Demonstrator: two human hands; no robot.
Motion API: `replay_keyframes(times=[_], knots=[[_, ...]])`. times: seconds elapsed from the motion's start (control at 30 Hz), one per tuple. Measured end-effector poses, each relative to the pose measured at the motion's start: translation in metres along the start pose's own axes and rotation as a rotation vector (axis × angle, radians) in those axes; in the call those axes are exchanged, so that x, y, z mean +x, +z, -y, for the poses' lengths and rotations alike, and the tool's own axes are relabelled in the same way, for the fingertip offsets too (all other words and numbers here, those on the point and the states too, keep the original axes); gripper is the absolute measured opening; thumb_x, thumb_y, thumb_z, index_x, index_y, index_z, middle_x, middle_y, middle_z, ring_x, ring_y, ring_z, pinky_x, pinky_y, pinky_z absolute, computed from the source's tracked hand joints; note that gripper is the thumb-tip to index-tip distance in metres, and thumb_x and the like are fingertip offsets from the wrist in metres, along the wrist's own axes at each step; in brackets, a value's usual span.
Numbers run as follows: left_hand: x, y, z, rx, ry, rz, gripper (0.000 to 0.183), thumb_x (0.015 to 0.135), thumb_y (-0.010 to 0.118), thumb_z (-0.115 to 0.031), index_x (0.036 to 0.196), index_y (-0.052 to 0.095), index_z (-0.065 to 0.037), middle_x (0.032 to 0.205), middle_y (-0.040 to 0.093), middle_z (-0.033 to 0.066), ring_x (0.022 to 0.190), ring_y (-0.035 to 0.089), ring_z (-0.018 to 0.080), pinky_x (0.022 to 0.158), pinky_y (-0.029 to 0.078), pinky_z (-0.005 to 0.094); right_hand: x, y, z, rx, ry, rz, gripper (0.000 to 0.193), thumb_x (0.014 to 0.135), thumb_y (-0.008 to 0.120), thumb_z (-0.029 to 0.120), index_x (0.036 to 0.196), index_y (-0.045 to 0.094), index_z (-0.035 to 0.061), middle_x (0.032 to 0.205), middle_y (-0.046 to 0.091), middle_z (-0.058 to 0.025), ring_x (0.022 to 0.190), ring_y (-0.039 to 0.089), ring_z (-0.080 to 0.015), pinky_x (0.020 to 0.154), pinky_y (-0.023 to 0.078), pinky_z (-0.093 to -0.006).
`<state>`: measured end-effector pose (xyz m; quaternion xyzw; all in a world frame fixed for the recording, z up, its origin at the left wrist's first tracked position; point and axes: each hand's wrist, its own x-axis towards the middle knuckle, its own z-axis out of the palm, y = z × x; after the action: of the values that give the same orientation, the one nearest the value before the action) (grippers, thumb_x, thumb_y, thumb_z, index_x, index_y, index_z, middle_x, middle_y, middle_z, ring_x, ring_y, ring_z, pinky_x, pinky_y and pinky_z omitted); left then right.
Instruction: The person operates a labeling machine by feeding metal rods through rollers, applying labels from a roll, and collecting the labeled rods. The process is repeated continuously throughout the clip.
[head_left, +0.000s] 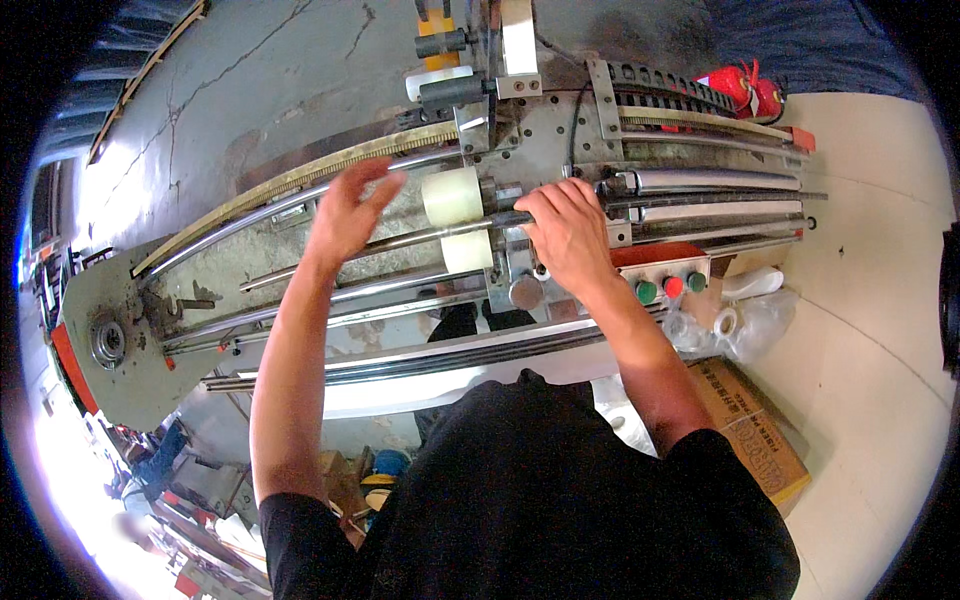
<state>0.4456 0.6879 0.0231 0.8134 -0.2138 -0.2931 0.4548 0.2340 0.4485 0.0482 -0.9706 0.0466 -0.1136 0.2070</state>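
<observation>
A long, slim metal rod (385, 241) slants across the machine, its left end free over the bed. Near the rod's right part, my right hand (570, 228) has its fingers curled down around it. My left hand (352, 215) hovers beside the rod's middle, a little smeared by motion, thumb and fingers apart and holding nothing. Between my hands, the rod passes across two cream rollers, an upper roller (452, 196) and a lower roller (466, 250). These sit at the left side of a grey metal carriage (540, 125). My right palm and fingertips partly hide the rod there.
Steel guide rails (290, 312) run along the machine to a grey end plate (125, 365). A button box (660, 275) sits near my right forearm. Red fire extinguishers (745, 88) stand at the far right. A cardboard box (750, 430) and plastic bags (765, 325) lie at the right.
</observation>
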Motion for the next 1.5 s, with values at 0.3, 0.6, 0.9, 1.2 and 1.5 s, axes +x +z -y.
replay_keyframes(times=[0.3,0.6,0.9,1.2,1.5], knots=[[0.07,0.055,-0.018,-0.25,-0.276,0.379,0.045,0.096,0.07,-0.043,0.116,0.069,-0.002,0.109,0.073,0.0057,0.101,0.067,0.0184,0.091,0.052,0.0343,-0.001,-0.003,0.0,0.034,0.022,-0.031,0.033,0.073,0.079,0.006,0.102,0.066,0.0099,0.103,0.067,-0.0051,0.103,0.061,-0.0287,0.1,0.044,-0.0435],[0.06,0.026,0.071,-0.162,-0.407,0.551,0.024,0.089,0.077,-0.018,0.109,0.073,-0.005,0.099,0.073,0.0043,0.091,0.07,0.0166,0.083,0.059,0.0339,-0.018,-0.014,0.007,0.07,0.021,-0.011,0.035,0.071,0.081,0.007,0.102,0.066,0.0099,0.103,0.067,-0.0057,0.105,0.061,-0.0299,0.1,0.044,-0.0444],[0.009,0.051,0.028,-0.233,-0.546,0.635,0.035,0.085,0.079,-0.01,0.117,0.07,0.001,0.103,0.073,0.011,0.093,0.073,0.0226,0.084,0.063,0.0352,-0.034,-0.015,0.008,0.078,0.033,0.032,0.038,0.069,0.083,0.006,0.102,0.066,0.0103,0.104,0.067,-0.0058,0.106,0.061,-0.0301,0.103,0.044,-0.044],[-0.029,0.024,-0.023,-0.135,-0.541,0.443,0.042,0.092,0.075,-0.013,0.124,0.049,-0.001,0.105,0.072,0.0163,0.095,0.071,0.0236,0.083,0.059,0.0346,-0.034,-0.013,0.009,0.116,0.034,0.007,0.039,0.068,0.082,0.004,0.103,0.066,0.0106,0.103,0.067,-0.0055,0.105,0.061,-0.0296,0.102,0.044,-0.0446],[-0.03,0.025,-0.064,-0.133,-0.378,0.296,0.043,0.093,0.074,-0.015,0.117,0.042,0.002,0.087,0.071,0.0165,0.074,0.066,0.0164,0.063,0.055,0.0295,-0.032,-0.015,0.009,0.112,0.042,0.024,0.036,0.07,0.08,0.004,0.102,0.066,0.0099,0.103,0.066,-0.0057,0.103,0.06,-0.0304,0.1,0.044,-0.0443]])
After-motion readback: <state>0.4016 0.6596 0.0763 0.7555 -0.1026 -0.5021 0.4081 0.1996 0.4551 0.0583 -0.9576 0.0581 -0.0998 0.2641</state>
